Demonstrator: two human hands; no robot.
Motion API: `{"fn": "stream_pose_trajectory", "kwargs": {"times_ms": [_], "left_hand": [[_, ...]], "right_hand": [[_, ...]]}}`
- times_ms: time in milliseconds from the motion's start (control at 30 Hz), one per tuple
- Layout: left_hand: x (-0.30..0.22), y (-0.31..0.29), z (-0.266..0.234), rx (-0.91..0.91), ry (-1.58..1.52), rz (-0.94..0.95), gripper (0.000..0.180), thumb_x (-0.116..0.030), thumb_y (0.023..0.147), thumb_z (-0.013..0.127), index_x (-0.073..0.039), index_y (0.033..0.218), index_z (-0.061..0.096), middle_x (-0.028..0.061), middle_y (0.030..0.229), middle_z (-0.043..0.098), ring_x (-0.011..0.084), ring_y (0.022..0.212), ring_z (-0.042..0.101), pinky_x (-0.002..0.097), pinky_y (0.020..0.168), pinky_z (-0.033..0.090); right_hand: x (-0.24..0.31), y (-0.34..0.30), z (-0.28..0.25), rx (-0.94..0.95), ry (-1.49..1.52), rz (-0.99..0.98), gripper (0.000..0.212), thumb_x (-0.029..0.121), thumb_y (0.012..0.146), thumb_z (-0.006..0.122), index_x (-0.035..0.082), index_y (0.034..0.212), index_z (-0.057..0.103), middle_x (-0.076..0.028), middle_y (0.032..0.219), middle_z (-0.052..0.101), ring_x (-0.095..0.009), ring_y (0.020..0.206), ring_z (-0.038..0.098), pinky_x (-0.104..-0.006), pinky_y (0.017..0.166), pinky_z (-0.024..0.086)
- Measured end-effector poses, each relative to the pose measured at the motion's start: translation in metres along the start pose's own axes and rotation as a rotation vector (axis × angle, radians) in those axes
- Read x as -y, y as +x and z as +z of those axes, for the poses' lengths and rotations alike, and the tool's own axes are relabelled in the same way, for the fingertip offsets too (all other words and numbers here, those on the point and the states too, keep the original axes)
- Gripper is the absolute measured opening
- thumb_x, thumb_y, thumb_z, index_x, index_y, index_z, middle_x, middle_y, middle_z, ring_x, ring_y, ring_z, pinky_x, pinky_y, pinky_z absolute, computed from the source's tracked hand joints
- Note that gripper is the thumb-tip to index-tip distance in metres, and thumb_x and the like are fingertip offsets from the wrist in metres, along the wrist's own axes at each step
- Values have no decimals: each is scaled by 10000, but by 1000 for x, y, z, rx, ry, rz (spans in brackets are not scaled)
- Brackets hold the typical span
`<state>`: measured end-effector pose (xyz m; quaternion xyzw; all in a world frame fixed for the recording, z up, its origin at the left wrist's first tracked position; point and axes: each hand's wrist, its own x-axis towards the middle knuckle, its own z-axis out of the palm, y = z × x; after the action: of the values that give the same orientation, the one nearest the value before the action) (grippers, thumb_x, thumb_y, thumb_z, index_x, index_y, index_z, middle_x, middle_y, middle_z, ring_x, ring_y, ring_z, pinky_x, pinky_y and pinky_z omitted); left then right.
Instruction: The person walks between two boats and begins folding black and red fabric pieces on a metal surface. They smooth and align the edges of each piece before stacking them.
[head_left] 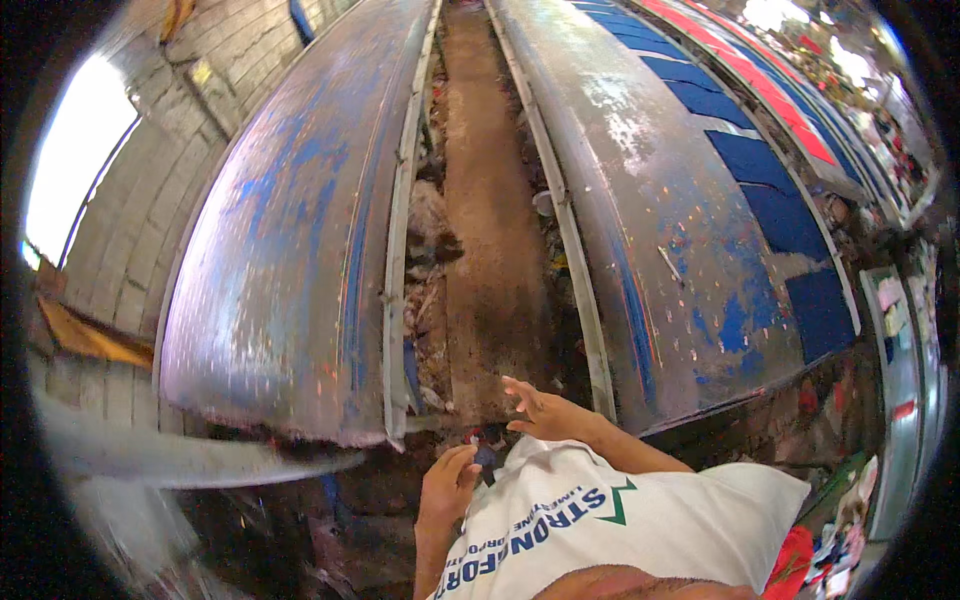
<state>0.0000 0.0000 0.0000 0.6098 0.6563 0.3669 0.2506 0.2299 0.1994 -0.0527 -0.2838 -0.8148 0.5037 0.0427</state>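
My right hand [545,412] is held out in front of my white shirt [620,520], its fingers spread and nothing in them. Lower and to the left, my left hand [450,484] is raised with loosely bent fingers, and no object shows in it. Neither hand touches a table. On the left runs a long table [290,230] with a worn surface stained blue. To the right is a second long table [640,220] with blue stains and pale specks. Dark blue flat pieces, seemingly cloth [785,215], lie in a row along its far right side.
A brown walkway [490,200] runs between the tables, with litter along its edges. Pale rails [402,250] border the tables. Further right, another table carries a red strip [760,90]. A block wall [130,200] stands at left, and a pale curved bar [220,462] lies before the left table.
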Motion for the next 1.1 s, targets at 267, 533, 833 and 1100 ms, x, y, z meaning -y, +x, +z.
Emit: {"fn": "stream_pose_trajectory", "kwargs": {"times_ms": [267,533,833,1100], "left_hand": [[60,170,-69,110,-112,93,229,-118,1028,737,-55,1248,735,154,1230,756,331,1029,758,391,857,619],[34,355,-9,271,-285,289,250,-31,996,745,-39,1246,742,152,1178,770,312,1015,760,363,877,605],[13,491,49,733,-220,487,258,-186,1025,744,-36,1234,743,173,1206,764,373,1056,745,434,895,609],[42,633,79,912,-264,571,260,-214,1046,725,-29,1227,749,181,1212,762,380,1072,737,446,923,599]], "right_hand": [[-17,21,-39,-437,-145,110,857,228,1033,740,99,1703,222,-256,1411,638,-420,1088,717,-486,973,587],[-65,71,-144,-691,-154,218,564,200,1021,712,26,1527,533,-221,1215,733,-445,1081,703,-529,930,568],[-136,96,-199,-1297,-163,509,728,275,955,802,-8,1542,479,-244,1376,644,-439,1221,650,-512,1063,519],[-162,126,-235,-1055,-343,1006,476,466,993,738,31,1184,757,-188,1169,723,-404,1134,660,-500,981,523]]}}
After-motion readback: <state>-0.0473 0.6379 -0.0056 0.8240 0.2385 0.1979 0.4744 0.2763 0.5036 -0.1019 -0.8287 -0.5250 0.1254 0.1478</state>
